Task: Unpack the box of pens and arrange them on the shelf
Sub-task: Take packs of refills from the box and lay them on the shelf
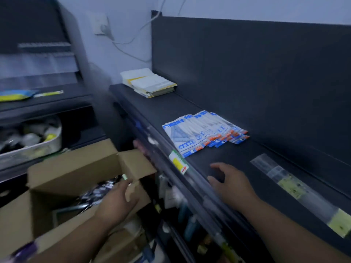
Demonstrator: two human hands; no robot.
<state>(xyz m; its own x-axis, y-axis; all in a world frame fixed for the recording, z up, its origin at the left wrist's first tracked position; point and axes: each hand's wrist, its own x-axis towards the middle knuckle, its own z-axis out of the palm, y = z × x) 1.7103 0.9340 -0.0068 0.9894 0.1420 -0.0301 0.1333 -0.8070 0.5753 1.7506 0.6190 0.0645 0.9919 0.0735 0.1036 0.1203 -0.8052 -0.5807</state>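
An open cardboard box point(76, 168) stands at the lower left, with dark packets of pens point(96, 192) inside. My left hand point(117, 200) reaches into it over the packets; the blur hides whether the fingers hold any. My right hand point(229, 185) hovers over the dark shelf point(218, 160), fingers spread and relaxed, empty. Several blue-and-white pen packs point(203, 131) lie fanned in a row on the shelf beyond that hand.
A stack of white and yellow booklets point(150, 84) lies at the shelf's far end. A clear strip with yellow labels point(296, 188) lies on the shelf at right. Lower shelves hold more goods point(188, 211). A white basket point(32, 141) sits at left.
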